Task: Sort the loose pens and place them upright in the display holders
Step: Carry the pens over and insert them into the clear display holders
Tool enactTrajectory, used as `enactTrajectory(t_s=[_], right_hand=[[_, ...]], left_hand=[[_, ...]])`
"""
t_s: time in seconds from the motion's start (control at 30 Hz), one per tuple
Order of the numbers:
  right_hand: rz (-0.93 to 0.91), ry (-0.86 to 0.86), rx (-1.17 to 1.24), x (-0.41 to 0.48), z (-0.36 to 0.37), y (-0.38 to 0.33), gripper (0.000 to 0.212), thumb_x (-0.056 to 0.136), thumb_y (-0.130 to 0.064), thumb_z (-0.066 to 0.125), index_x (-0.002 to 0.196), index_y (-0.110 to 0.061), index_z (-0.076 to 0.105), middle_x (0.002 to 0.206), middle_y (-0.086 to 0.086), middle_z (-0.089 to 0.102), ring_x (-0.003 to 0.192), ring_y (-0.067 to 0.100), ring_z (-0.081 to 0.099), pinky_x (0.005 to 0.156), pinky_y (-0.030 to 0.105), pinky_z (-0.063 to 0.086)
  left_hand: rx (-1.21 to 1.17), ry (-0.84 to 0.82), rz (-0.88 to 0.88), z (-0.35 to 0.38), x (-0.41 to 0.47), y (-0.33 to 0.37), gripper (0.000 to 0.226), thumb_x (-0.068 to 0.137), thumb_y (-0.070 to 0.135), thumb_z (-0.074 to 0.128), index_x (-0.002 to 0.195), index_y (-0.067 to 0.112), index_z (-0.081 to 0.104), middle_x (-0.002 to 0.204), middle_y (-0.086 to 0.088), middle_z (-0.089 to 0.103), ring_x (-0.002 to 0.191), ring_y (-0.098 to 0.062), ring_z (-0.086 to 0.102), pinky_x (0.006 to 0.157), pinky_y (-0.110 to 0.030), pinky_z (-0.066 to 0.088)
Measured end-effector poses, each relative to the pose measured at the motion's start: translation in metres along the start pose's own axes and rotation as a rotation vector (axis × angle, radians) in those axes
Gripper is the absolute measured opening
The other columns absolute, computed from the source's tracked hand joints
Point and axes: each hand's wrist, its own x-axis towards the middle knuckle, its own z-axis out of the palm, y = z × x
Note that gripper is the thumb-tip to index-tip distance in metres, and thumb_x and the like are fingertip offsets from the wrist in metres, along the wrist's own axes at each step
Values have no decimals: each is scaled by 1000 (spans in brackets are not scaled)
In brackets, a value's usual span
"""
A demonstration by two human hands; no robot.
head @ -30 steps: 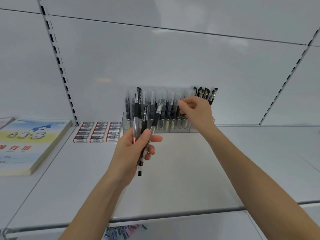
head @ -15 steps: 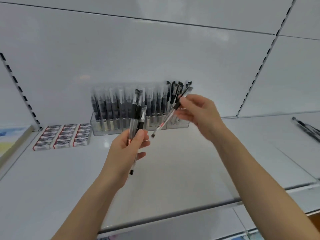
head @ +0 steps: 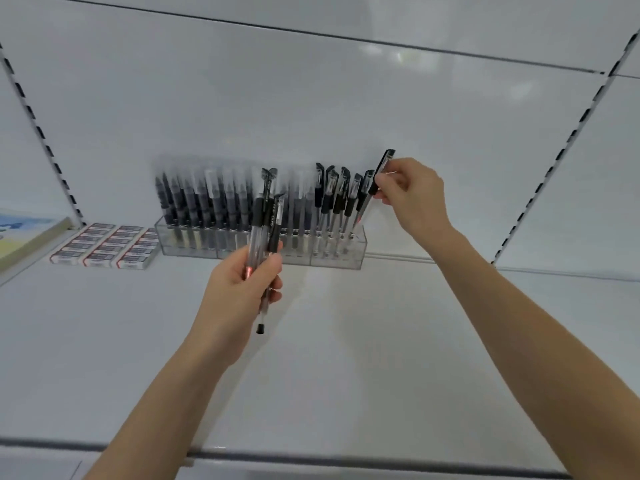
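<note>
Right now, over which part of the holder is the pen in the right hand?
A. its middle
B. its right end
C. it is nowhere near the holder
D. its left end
B: the right hand pinches the pen, tilted, at the right end of the holder, beside the pens that already stand there. The left hand grips a bundle of pens in front of the middle.

printing on pens [head: 266,216] and boxes [head: 104,244] is too blurred to read.
</note>
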Motion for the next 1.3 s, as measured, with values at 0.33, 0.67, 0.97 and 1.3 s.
enactTrajectory(t_s=[0.33, 0.67, 0.97, 1.3], right_hand=[[20, -202, -151, 2, 16, 9, 15, 89, -9, 56, 98, 2, 63, 92, 23, 69, 61, 10, 66, 75, 31, 56], [155, -211, 245, -47, -7, -23, 14, 87, -21, 61, 75, -15, 64, 69, 0, 69, 57, 4, 64, 60, 21, 53], [292, -464, 519, -53, 7, -46, 6, 86, -12, 62, 80, -16, 63, 71, -2, 71, 66, 10, 68, 62, 20, 55], [62, 22, 208, -2, 13, -37, 16, 84, -16, 61, 77, -23, 49, 72, 1, 61, 66, 17, 65, 76, 39, 57]], left_hand=[[-114, 12, 18, 11, -5, 3, 9, 91, 13, 51, 93, 18, 58, 72, 1, 72, 58, -6, 61, 51, -17, 48], [-124, -88, 49, 22, -6, 9, 9, 91, 14, 50, 94, 14, 58, 73, -1, 72, 54, -7, 56, 48, -19, 45], [-78, -95, 55, 18, -6, 7, 14, 92, 13, 49, 98, 14, 62, 83, -2, 72, 72, -8, 67, 64, -22, 56], [39, 68, 69, -6, -5, 6, 29, 93, 29, 46, 97, 2, 56, 42, 12, 28, 36, -6, 24, 36, -15, 22]])
